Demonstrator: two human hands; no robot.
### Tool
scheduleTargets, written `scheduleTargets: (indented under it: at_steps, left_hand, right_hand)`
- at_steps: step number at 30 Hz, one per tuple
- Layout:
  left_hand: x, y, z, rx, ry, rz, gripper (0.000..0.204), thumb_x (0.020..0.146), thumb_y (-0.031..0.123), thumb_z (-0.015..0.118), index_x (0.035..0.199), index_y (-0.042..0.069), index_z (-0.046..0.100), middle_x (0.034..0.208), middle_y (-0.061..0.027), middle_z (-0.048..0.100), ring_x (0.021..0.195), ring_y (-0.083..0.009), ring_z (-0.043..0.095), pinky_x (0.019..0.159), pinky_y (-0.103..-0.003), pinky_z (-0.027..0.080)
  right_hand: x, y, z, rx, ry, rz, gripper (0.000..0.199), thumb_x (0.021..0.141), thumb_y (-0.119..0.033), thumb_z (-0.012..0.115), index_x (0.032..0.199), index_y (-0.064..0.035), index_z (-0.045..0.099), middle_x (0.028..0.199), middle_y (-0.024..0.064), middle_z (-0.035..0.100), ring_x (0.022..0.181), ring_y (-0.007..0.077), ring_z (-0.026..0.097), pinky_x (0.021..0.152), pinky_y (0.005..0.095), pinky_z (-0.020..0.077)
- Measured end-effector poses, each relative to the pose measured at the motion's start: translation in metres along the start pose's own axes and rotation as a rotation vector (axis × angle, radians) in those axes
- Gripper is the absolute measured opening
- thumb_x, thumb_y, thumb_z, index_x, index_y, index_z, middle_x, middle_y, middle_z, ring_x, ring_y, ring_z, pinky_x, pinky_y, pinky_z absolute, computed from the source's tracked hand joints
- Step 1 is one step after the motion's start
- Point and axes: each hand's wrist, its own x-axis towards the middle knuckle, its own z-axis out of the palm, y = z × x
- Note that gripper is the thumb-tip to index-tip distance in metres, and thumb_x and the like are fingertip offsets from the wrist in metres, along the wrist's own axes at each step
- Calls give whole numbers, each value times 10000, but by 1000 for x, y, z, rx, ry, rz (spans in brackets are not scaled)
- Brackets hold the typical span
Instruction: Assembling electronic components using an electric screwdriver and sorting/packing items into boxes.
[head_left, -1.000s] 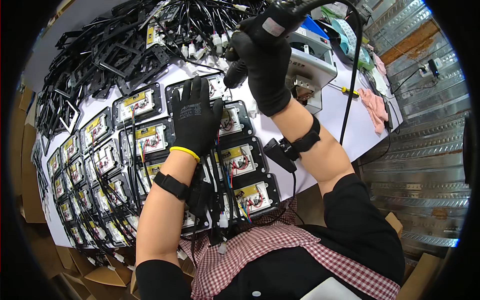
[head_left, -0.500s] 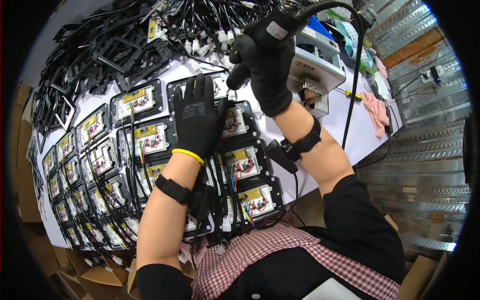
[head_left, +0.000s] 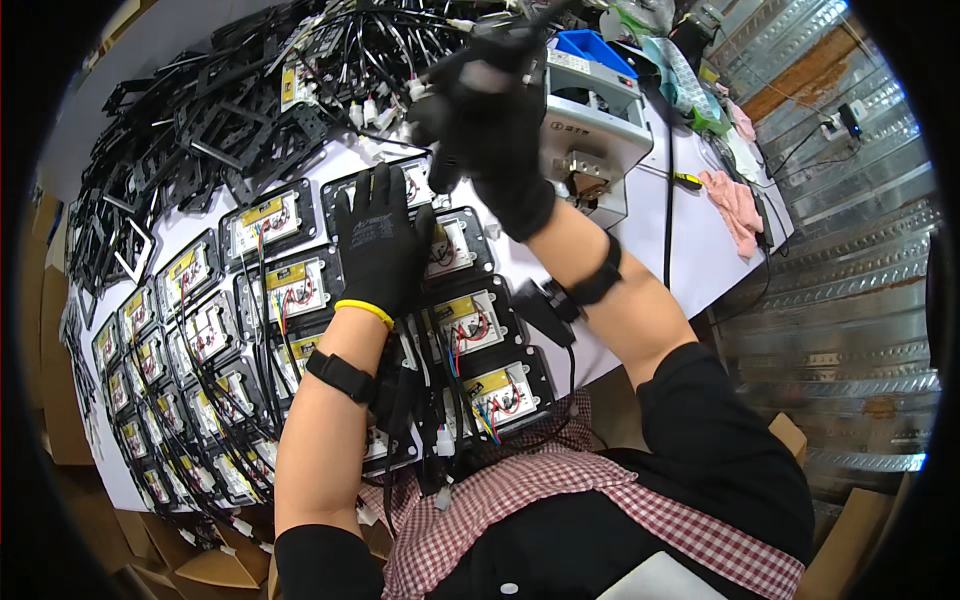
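Note:
Black gloves cover both hands. My left hand point(head_left: 380, 245) lies flat, fingers stretched forward, over a black-framed circuit module point(head_left: 408, 185) at the far row. Beneath its palm another module point(head_left: 450, 245) is partly hidden. My right hand point(head_left: 500, 140) is wrapped round a black corded power tool point(head_left: 500, 50), raised just right of the left fingertips. The tool is motion-blurred, so its tip and exact kind cannot be made out. More modules with white boards, gold labels and coloured wires stand in rows, such as a near one point(head_left: 505, 395).
A tangled pile of black frames point(head_left: 190, 130) and cables with white connectors point(head_left: 370, 112) fills the far left. At right are a grey machine point(head_left: 600, 130), a blue bin point(head_left: 598, 50), a yellow-handled tool point(head_left: 688, 181) and a pink cloth point(head_left: 733, 210). The tool's cable point(head_left: 670, 200) hangs nearby.
My right hand and the power tool have shifted left and slightly forward. My left hand stays flat on the modules, and the whole view has shifted a little.

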Motion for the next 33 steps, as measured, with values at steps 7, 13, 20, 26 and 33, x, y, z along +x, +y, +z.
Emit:
scheduleTargets:
  at_steps: [7,13,20,26,33]
  left_hand:
    - [-1,1,-2,9,36,-1,597,952,424,442,1404,34,423,1470,-152,402,1376,-316,339,1141,-509,191]
    - [1,4,0,8,44,13,590,952,421,451,1395,32,434,1465,-152,409,1374,-319,340,1135,-512,199]
    - [0,4,-1,-22,15,-2,612,956,423,445,1424,32,390,1482,-150,386,1384,-325,323,1135,-521,191]
    - [-3,-1,2,25,53,3,614,954,436,448,1413,29,410,1472,-150,402,1374,-325,337,1134,-525,192]
    - [-1,3,-1,-78,71,-32,614,942,459,472,1380,28,451,1444,-154,432,1357,-318,362,1131,-526,203]
  right_hand:
    - [10,-98,-104,193,244,163,256,800,-17,668,1043,28,605,709,59,635,574,135,635,516,243,517]
    - [-1,-82,-113,4,294,203,242,776,23,662,1010,15,604,742,66,646,584,142,645,552,254,537]
    - [5,-93,-94,94,204,251,183,873,-102,599,1001,16,539,752,71,566,602,148,579,553,261,487]
    - [25,-23,-5,88,202,51,139,793,-89,663,907,-30,609,709,3,621,589,102,619,553,244,504]
    - [24,34,16,239,132,147,164,794,-32,674,944,0,615,704,39,624,586,137,631,560,263,520]
